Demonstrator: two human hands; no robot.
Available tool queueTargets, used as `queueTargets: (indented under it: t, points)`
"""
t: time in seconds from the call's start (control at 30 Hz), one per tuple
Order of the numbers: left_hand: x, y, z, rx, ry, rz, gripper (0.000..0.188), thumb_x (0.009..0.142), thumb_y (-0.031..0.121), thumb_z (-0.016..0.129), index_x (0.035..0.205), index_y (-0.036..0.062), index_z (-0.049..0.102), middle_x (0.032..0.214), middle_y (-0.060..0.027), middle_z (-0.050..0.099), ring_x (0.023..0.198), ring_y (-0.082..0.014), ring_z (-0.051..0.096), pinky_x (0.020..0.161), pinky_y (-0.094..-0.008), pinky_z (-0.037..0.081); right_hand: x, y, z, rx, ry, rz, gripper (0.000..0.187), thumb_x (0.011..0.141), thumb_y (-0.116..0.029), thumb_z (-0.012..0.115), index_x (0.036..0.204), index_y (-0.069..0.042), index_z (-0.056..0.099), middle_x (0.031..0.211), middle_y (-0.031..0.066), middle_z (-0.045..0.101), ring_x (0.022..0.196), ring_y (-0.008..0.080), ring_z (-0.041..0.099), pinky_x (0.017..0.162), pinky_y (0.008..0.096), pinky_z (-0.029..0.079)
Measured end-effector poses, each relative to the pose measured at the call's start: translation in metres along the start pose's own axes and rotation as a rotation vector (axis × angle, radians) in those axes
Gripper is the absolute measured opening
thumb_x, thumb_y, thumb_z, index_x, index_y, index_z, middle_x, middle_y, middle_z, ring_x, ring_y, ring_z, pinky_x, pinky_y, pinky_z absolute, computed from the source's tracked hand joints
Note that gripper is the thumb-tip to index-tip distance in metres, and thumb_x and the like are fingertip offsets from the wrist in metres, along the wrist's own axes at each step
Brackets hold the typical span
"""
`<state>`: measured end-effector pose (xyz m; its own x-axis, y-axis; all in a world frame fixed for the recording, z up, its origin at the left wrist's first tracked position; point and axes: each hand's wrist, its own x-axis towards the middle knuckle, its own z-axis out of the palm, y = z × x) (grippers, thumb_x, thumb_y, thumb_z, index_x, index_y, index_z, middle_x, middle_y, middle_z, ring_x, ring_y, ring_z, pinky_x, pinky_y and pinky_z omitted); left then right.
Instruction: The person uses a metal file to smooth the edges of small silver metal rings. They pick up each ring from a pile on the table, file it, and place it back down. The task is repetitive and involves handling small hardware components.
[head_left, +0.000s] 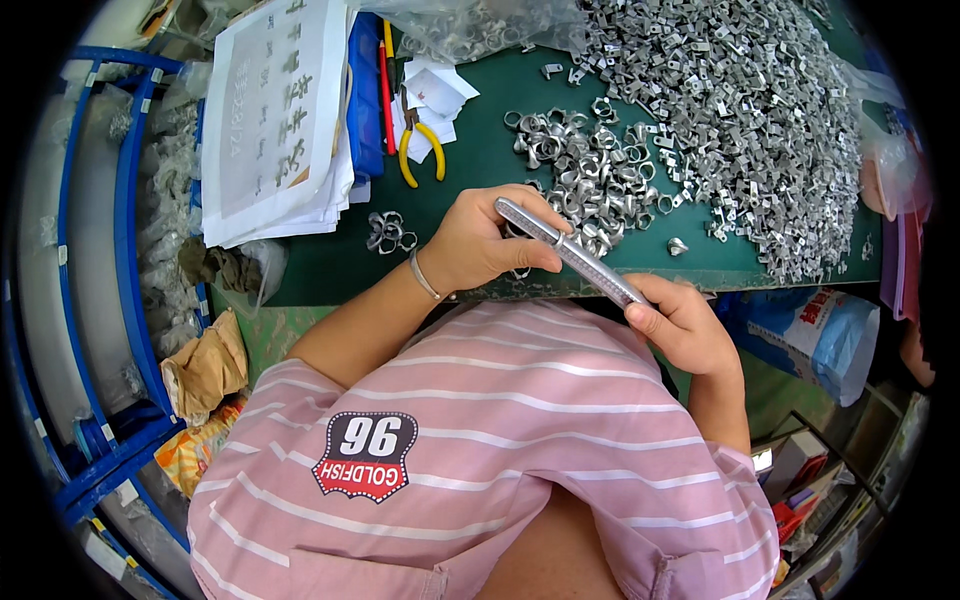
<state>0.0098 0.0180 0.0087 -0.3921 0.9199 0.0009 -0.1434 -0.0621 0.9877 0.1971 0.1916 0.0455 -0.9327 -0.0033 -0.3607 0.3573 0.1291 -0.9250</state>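
A silver ring mandrel (pixel 598 272), a tapered metal stick with fine markings along it, lies slantwise between my hands at the near table edge. Its lower right end is gripped in my right hand (pixel 690 325), thumb along the stick. My left hand (pixel 490 240) closes thumb and fingers about its upper part, where a narrow band that looks like a ring circles the stick. Just beyond, silver rings (pixel 600 175) are heaped on the green table. A few more rings (pixel 388 232) lie left of my left hand.
A large mound of small metal pieces (pixel 730 110) covers the table's right side. Yellow-handled pliers (pixel 420 145), a red pen (pixel 386 95) and a stack of papers (pixel 270 130) are at the left. Blue shelving (pixel 130 240) stands beyond the left edge; a blue-and-white bag (pixel 815 335) is below the right.
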Motion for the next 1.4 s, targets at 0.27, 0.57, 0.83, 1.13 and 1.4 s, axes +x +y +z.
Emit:
queueTargets:
  t: [0.27,0.57,0.83,1.13,1.4]
  points:
    - [0.014,0.027,0.013,0.046,0.140,-0.112,0.014,0.070,0.008,0.070,0.081,0.0013,0.063,0.072,-0.0012,0.059,0.062,-0.0057,0.052,0.055,-0.0196,0.041,-0.002,-0.002,0.009,0.063,0.094,0.009,0.028,0.088,-0.020,0.049,0.105,0.002,0.054,0.077,0.0035,0.057,0.069,0.0110,0.051,0.063,0.0247,0.042]
    - [0.082,0.130,-0.047,-0.410,0.643,0.243,0.008,0.082,0.013,0.055,0.081,0.0062,0.050,0.065,-0.0011,0.048,0.046,-0.0044,0.035,0.038,-0.0168,0.024,-0.018,0.003,-0.011,0.331,0.216,-0.017,0.031,0.091,-0.024,0.045,0.108,0.001,0.052,0.057,-0.0009,0.046,0.044,0.0038,0.037,0.040,0.0183,0.029]
    - [0.133,0.121,-0.122,0.109,0.616,-0.163,0.015,0.076,0.012,0.060,0.087,0.0058,0.052,0.075,-0.0009,0.051,0.071,-0.0132,0.046,0.069,-0.0300,0.036,-0.018,0.004,-0.006,0.357,0.229,0.006,0.033,0.091,-0.028,0.045,0.108,0.000,0.052,0.057,0.0005,0.047,0.041,0.0033,0.035,0.037,0.0177,0.026]
    - [0.019,0.081,-0.014,1.298,-0.171,-0.160,0.019,0.067,0.016,0.068,0.080,0.0049,0.058,0.083,-0.0109,0.057,0.070,-0.0246,0.057,0.059,-0.0336,0.045,-0.021,0.013,-0.005,0.364,0.295,0.035,0.034,0.092,-0.027,0.044,0.109,0.002,0.052,0.056,0.0004,0.045,0.039,0.0027,0.033,0.037,0.0171,0.025]
    - [-0.011,0.018,-0.036,0.334,0.043,-0.403,0.014,0.070,-0.002,0.052,0.084,0.0017,0.052,0.078,-0.0049,0.055,0.062,-0.0123,0.058,0.054,-0.0223,0.048,-0.014,0.016,-0.005,0.369,0.275,0.008,0.036,0.092,-0.028,0.043,0.110,0.002,0.051,0.056,0.0008,0.046,0.039,0.0025,0.033,0.037,0.0165,0.025]
